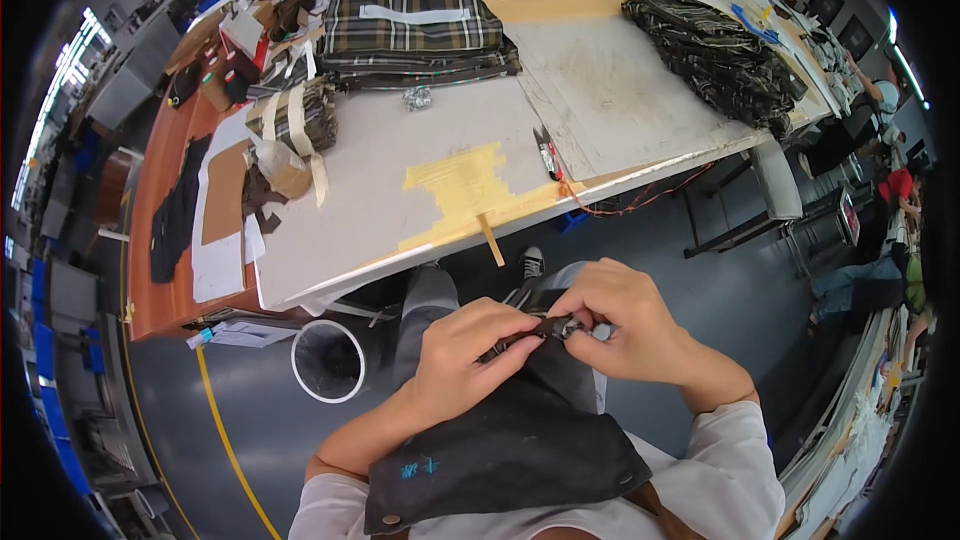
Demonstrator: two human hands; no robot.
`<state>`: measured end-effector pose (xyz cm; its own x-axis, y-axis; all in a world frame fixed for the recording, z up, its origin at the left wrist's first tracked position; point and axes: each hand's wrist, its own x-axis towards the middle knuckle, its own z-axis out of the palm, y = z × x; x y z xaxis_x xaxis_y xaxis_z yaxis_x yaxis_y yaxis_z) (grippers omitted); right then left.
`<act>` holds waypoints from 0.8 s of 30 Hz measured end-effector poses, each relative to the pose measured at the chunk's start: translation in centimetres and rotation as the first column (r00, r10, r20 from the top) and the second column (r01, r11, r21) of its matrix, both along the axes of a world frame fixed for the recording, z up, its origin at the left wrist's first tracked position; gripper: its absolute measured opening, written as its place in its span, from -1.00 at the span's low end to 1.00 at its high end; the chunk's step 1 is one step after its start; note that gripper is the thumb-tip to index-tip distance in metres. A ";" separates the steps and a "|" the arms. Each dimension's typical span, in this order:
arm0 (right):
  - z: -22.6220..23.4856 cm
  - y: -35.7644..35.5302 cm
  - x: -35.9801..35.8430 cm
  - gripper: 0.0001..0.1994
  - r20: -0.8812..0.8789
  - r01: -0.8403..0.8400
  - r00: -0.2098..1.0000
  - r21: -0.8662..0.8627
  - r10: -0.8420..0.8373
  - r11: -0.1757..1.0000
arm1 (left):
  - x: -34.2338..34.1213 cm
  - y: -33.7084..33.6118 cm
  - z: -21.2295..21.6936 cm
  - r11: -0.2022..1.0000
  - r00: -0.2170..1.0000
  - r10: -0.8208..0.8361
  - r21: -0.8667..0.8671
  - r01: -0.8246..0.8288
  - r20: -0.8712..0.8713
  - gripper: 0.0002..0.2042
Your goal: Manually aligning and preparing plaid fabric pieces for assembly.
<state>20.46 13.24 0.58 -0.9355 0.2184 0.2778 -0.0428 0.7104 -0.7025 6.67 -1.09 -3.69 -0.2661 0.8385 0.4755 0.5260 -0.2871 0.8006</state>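
Above my lap, my left hand (458, 348) is closed, thumb and fingers pinching a dark strip of cloth (546, 327). Facing it, my right hand (632, 328) grips the other end of the same cloth, fingertips almost meeting those of the left. A small grey, shiny object (602, 331) pokes out beside the right thumb; its kind is too small to make out. Dark striped fabric shows behind the fingers, partly hidden by them. Below both hands lies a black apron (510, 470) with blue marks.
A pale worktable (400, 140) with taped yellow patches stands ahead. On it are folded plaid fabric (410, 25), a heaped plaid pile (710, 60), thread snips (547, 153) and a taped bundle (300, 120). A lined bin (328, 361) stands at left; people work far right.
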 end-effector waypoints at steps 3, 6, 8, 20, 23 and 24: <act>-1.4 -0.9 -0.6 -0.79 -0.190 0.084 0.977 -0.065 -0.095 0.994 | 0.2 0.1 -0.4 0.995 0.997 0.069 0.077 -0.066 -0.044 -0.79; -2.1 -1.7 -0.4 -0.79 -0.065 0.129 0.988 -0.159 -0.141 0.979 | 0.2 0.2 -1.1 0.975 0.978 0.169 0.167 -0.148 -0.119 -0.78; -2.3 -1.9 -0.2 -0.81 0.022 0.187 0.982 -0.201 -0.186 0.962 | 0.2 0.3 -1.5 0.957 0.963 0.227 0.214 -0.194 -0.142 -0.76; -1.5 -0.9 2.1 -0.79 -0.303 0.155 0.931 -0.179 -0.205 0.971 | -3.6 -3.5 -13.7 0.834 0.899 0.201 -0.414 -0.365 -0.389 -0.86; -2.4 -1.3 1.6 -0.77 -0.223 0.198 0.949 -0.135 -0.224 0.971 | -2.0 -2.5 -10.2 0.878 0.895 0.440 -0.244 -0.411 0.075 -0.79; -3.0 -1.6 1.2 -0.77 -0.196 0.183 0.960 -0.111 -0.202 0.977 | -1.4 -2.1 -8.6 0.932 0.926 0.356 -0.115 -0.343 0.124 -0.76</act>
